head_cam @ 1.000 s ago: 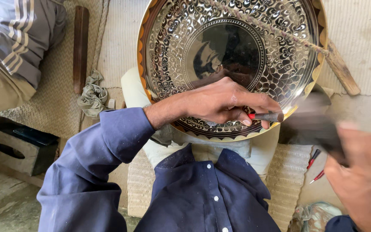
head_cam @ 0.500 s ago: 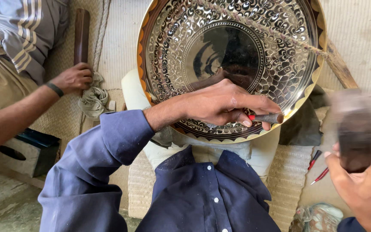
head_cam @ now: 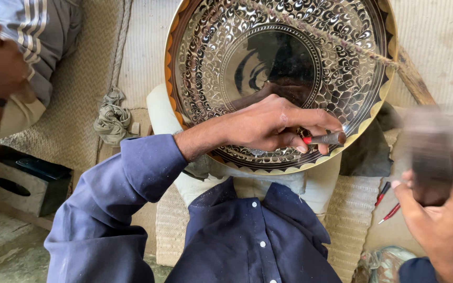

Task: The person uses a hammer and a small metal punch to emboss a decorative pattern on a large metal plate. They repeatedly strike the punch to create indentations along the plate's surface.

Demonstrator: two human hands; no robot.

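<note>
Clearly the engraving of the plate is mid-stroke: it leans on the lap, and the left hand pinches a chisel in closed fingers, tip set on the lower rim band. The right hand, fingers wrapped round a blurred mallet, is raised just beside it. Next, I judge, comes a square blow on the chisel's butt.

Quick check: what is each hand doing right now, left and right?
Left hand: closed around a small metal punch, its tip on the engraved metal tray.
Right hand: closed around a dark, motion-blurred mallet, raised clear of the tray.
</note>
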